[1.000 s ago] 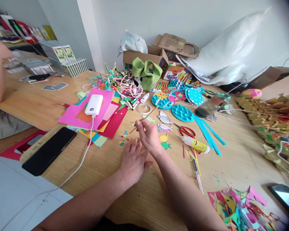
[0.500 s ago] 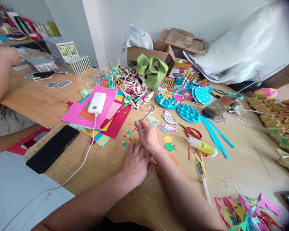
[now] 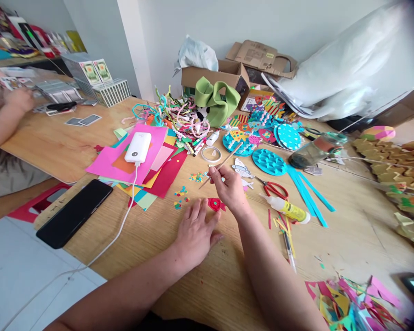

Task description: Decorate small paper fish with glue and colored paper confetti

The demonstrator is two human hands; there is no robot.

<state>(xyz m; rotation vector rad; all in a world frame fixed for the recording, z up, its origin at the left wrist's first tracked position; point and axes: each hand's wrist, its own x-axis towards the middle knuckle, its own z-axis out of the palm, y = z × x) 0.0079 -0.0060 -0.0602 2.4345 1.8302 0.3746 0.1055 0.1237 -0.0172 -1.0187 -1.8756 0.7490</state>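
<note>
My right hand (image 3: 228, 186) pinches a thin wooden stick (image 3: 224, 162) above the table, its lower tip pointing down to the left. Flat on the wood lies my left hand (image 3: 196, 230), fingers stretched out, the index fingertip close beside a small red paper fish (image 3: 214, 204). Colourful paper dots (image 3: 181, 196) are scattered just past the left fingertips, and a second cluster of tiny confetti (image 3: 197, 176) lies farther back. White striped paper fish (image 3: 241, 168) are partly covered by my right hand; whatever lies beneath the right palm is hidden.
Coloured paper sheets (image 3: 124, 169) carry a white power bank (image 3: 138, 147) at left, near a black phone (image 3: 75, 213). At right lie red-handled scissors (image 3: 276, 189), a glue bottle (image 3: 290, 209) and blue strips (image 3: 308, 193). Paper scraps (image 3: 359, 303) fill the lower right. Another person's hand (image 3: 19, 99) is at far left.
My right hand, with the stick, has lifted and shifted right, away from my left hand, uncovering the red fish. My left hand stays in place. The other person's hands moved.
</note>
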